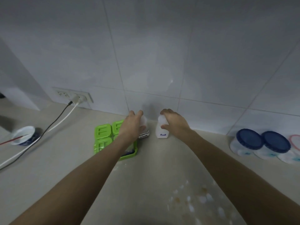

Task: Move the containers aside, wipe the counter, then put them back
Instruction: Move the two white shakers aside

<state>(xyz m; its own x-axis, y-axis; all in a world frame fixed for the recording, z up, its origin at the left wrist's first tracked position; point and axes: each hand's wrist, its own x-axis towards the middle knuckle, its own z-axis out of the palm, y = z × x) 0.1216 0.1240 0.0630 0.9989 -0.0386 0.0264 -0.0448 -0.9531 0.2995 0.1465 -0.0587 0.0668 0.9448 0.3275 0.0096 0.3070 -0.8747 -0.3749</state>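
Two small white labelled containers stand at the back of the beige counter (154, 163), close to the tiled wall. My right hand (174, 122) wraps over the top of the one marked "Salt" (162, 133). My left hand (132, 125) closes on the other white container (144, 127), whose label is partly hidden by my wrist. Both containers rest on the counter. Just left of them lies a green tray of lidded boxes (103, 137), partly covered by my left forearm.
Two blue-lidded jars (249, 138) and a pink-rimmed one (294, 142) stand at the right by the wall. White crumbs and orange stains (194, 195) dot the near counter. A white-and-blue cup (26, 135) and two cables (53, 125) from a wall socket (73, 95) lie at the left.
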